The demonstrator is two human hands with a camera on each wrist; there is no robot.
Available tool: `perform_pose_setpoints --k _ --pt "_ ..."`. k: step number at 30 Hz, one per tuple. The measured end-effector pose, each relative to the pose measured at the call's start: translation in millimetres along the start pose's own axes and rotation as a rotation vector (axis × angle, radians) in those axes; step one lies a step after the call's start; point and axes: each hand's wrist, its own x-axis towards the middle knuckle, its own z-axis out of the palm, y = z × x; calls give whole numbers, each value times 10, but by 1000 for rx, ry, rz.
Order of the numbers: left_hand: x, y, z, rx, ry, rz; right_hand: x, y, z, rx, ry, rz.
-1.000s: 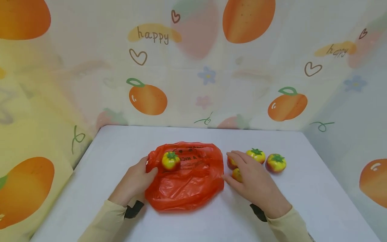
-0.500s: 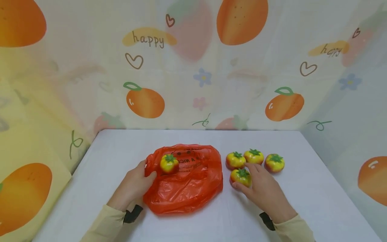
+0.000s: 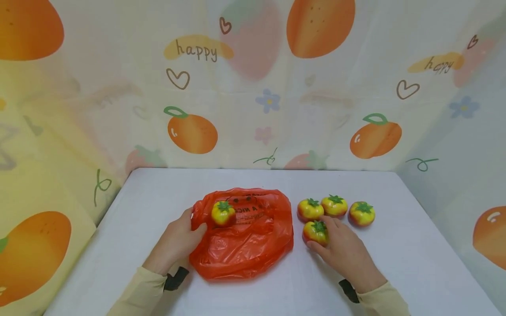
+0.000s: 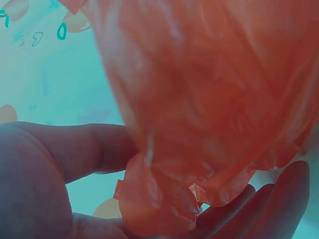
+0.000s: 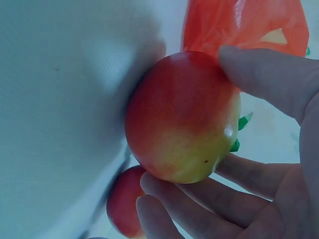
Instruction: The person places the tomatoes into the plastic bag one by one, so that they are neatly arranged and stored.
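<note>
My left hand (image 3: 178, 237) holds the left edge of a red plastic bag (image 3: 245, 245) lying on the table. In the left wrist view the bag's crumpled plastic (image 4: 199, 99) runs between thumb and fingers. One tomato-like fruit (image 3: 223, 213), yellow and red with a green star-shaped top, sits over the bag's left part. To the right of the bag, my right hand (image 3: 348, 252) grips the front fruit (image 3: 315, 232) of a small group. Thumb and fingertips lie round this fruit's red-yellow side (image 5: 184, 119) in the right wrist view.
Beyond the gripped fruit stand a near fruit (image 3: 310, 210), a back fruit (image 3: 334, 206) and a right-hand fruit (image 3: 361, 213). The white table (image 3: 170, 180) meets a fruit-printed cloth (image 3: 245, 101) at the back and sides.
My right hand has moved back and to the right, from beside the bag onto the front fruit, uncovering the fruits behind. My left hand keeps its hold on the bag.
</note>
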Motion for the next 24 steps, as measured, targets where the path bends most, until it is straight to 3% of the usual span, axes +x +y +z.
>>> perform_pose_setpoints --k 10,14,21,24 --pt "11 -11 20 -10 0 -14 -2 -14 -56 -22 -23 12" --pt "29 -8 25 0 3 -17 -52 -29 -160 -40 39 -20" --pt "28 -11 25 4 1 -22 -50 -94 -395 -49 213 -160" --pt "22 -6 30 -7 -3 -21 -1 -174 -490 -22 230 -174"
